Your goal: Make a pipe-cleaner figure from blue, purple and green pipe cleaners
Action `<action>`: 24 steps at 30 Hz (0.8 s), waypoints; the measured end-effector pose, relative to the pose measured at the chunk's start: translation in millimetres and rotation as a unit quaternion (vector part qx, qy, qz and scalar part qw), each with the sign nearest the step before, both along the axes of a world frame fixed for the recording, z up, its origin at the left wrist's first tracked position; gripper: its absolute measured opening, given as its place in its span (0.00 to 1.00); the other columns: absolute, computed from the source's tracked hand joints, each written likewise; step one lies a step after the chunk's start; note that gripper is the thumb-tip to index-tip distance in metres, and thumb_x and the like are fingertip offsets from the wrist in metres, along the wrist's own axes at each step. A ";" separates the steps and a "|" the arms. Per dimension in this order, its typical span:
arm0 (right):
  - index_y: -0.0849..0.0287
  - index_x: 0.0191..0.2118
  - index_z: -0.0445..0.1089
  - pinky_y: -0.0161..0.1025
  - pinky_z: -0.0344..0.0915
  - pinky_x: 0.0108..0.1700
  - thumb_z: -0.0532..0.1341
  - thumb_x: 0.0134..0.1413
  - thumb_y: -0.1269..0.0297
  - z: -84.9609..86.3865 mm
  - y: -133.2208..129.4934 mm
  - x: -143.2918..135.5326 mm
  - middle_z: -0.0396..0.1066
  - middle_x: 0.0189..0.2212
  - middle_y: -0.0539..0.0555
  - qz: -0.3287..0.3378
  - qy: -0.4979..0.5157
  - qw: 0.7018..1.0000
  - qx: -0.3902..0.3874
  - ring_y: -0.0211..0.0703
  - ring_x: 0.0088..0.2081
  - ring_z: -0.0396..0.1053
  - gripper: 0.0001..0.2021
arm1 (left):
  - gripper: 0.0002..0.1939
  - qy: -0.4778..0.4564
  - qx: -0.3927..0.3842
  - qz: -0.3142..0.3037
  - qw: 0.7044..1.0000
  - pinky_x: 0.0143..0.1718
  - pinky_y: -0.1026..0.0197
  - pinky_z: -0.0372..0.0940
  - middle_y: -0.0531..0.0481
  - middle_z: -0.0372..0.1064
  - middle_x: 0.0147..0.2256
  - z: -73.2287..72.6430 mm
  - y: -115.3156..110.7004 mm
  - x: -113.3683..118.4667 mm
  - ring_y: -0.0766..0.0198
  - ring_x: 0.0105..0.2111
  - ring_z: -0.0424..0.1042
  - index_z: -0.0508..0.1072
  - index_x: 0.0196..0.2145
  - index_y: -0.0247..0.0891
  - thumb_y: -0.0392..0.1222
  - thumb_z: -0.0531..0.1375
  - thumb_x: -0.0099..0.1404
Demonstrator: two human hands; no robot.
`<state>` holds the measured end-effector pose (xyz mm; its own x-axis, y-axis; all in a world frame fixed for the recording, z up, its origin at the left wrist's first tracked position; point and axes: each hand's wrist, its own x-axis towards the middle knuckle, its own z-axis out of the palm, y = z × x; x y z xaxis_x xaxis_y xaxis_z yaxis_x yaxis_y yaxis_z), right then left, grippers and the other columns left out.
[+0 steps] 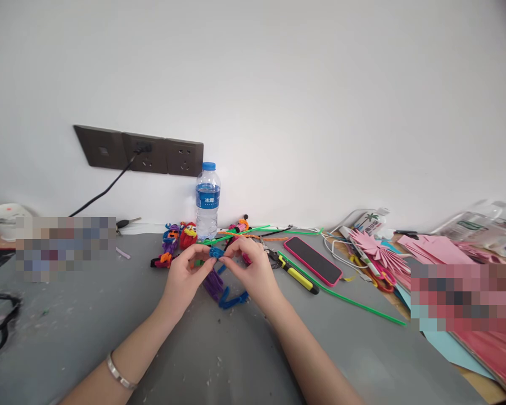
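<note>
Blue fuzzy piece [216, 252], seemingly unfinished, is pinched in my left hand [185, 272] and right hand [253, 267]; figures [188, 236] beyond my left look done.

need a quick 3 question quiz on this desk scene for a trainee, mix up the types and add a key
1. True or false: the left hand and right hand both touch the small blue piece.
2. On which side is the silver bracelet worn? a) left b) right c) both
3. Fill in: the water bottle stands upright with a ____ cap.

Key: 1. true; 2. a; 3. blue
</note>
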<state>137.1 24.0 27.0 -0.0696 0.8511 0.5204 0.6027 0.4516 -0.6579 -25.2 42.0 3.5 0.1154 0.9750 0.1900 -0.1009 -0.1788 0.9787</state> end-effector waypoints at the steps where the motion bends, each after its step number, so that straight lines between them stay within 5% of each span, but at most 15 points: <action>1: 0.56 0.28 0.66 0.40 0.57 0.39 0.65 0.53 0.70 0.2 -0.1 -0.3 0.71 0.29 0.49 0.004 0.010 1.000 -0.002 0.42 0.32 0.66 0.07 | 0.11 -0.001 0.002 0.000 1.000 0.35 0.61 0.70 0.49 0.71 0.32 0.7 -0.5 0.0 0.61 0.34 0.71 0.74 0.33 0.38 0.45 0.66 0.54; 12: 0.54 0.38 0.70 0.44 0.62 0.45 0.66 0.52 0.67 6.3 0.0 0.7 0.72 0.36 0.54 0.019 0.082 0.996 0.032 0.47 0.40 0.67 0.07 | 0.07 0.030 0.050 0.002 0.998 0.35 0.64 0.67 0.50 0.70 0.33 2.3 -4.0 -2.1 0.61 0.35 0.70 0.73 0.33 0.38 0.42 0.64 0.58; 17: 0.52 0.36 0.74 0.48 0.61 0.52 0.67 0.52 0.68 5.2 -0.4 1.2 0.74 0.42 0.54 0.044 0.073 0.996 0.041 0.49 0.48 0.69 0.05 | 0.07 0.010 0.055 0.000 0.998 0.36 0.64 0.67 0.49 0.71 0.33 3.5 -4.7 -1.5 0.61 0.35 0.70 0.73 0.33 0.39 0.42 0.64 0.57; 24: 0.53 0.34 0.72 0.49 0.62 0.52 0.66 0.53 0.68 6.3 -1.3 0.2 0.74 0.39 0.54 0.054 0.081 0.995 0.037 0.50 0.47 0.70 0.03 | 0.06 0.001 0.062 -0.004 0.998 0.36 0.64 0.67 0.49 0.71 0.34 5.5 -5.3 -1.3 0.62 0.35 0.71 0.73 0.33 0.39 0.42 0.64 0.58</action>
